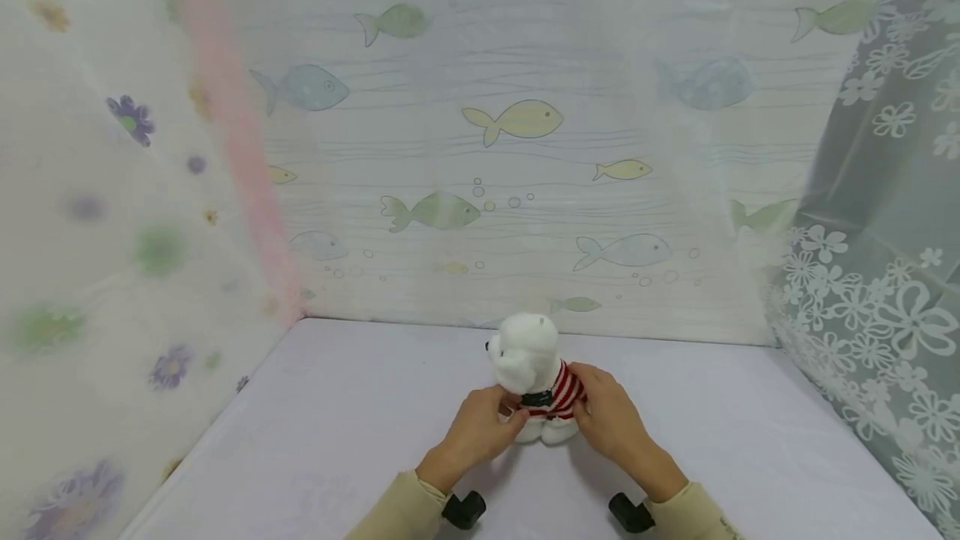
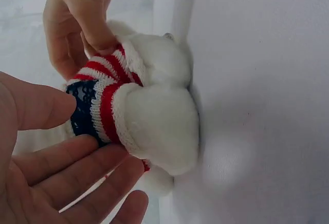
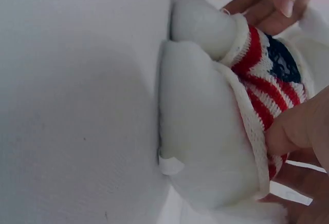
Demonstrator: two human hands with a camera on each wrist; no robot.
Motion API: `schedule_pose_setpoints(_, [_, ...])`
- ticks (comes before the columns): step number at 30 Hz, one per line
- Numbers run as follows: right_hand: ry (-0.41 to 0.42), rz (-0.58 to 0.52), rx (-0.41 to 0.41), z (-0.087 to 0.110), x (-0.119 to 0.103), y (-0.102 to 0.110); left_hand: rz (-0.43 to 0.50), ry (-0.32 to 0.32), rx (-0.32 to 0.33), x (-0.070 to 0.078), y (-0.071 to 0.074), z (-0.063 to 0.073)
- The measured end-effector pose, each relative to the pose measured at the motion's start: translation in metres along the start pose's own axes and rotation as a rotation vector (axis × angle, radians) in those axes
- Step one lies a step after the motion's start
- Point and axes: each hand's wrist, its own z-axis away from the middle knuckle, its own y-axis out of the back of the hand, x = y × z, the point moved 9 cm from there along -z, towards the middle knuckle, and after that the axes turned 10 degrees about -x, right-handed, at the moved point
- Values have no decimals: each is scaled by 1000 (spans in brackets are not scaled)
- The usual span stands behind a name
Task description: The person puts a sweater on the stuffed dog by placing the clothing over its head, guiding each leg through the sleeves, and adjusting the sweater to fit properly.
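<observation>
A white plush animal (image 1: 528,348) with a black nose sits upright on the table, its head turned toward the left in the head view. It wears a red-and-white striped knitted sweater (image 3: 270,95) with a dark blue patch (image 2: 84,106) on the front. My left hand (image 1: 483,423) is at the toy's front, with fairly straight, spread fingers against the sweater and the thumb by the blue patch. On the other side, my right hand (image 1: 611,411) holds the sweater at the toy's back between thumb and fingers. A small white tag (image 3: 170,165) shows at its rear.
The toy stands on a white-covered table (image 1: 360,407). Behind it hangs a curtain (image 1: 517,190) printed with fish. A flowered sheet (image 1: 120,215) borders the left, and a sheer curtain with white flowers (image 1: 885,315) the right. Black wrist pieces (image 1: 465,510) show beside the sleeves.
</observation>
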Motion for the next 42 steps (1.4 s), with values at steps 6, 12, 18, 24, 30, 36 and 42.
schedule_pose_setpoints(6, [57, -96, 92, 1, -7, 11, 46, 113, 170, -19, 19, 2])
schedule_pose_setpoints(12, [157, -259, 143, 3, -29, 21, 202, -12, 284, -13, 35, 0])
schedule_pose_setpoints(18, [171, -365, 41, 3, -40, 14, 215, -120, 236, 1, 36, 0])
schedule_pose_setpoints(24, [163, -364, 32, 4, -39, 14, 264, -110, 267, 0, 40, 0])
schedule_pose_setpoints(30, [124, -329, 88, 3, -31, 17, 302, -113, 290, 1, 42, 2])
schedule_pose_setpoints(36, [51, -319, 145, 2, -16, 21, 259, -143, 285, 12, 34, 4])
schedule_pose_setpoints(42, [40, -333, 154, -1, -4, 25, 195, -244, 288, 26, 26, 8])
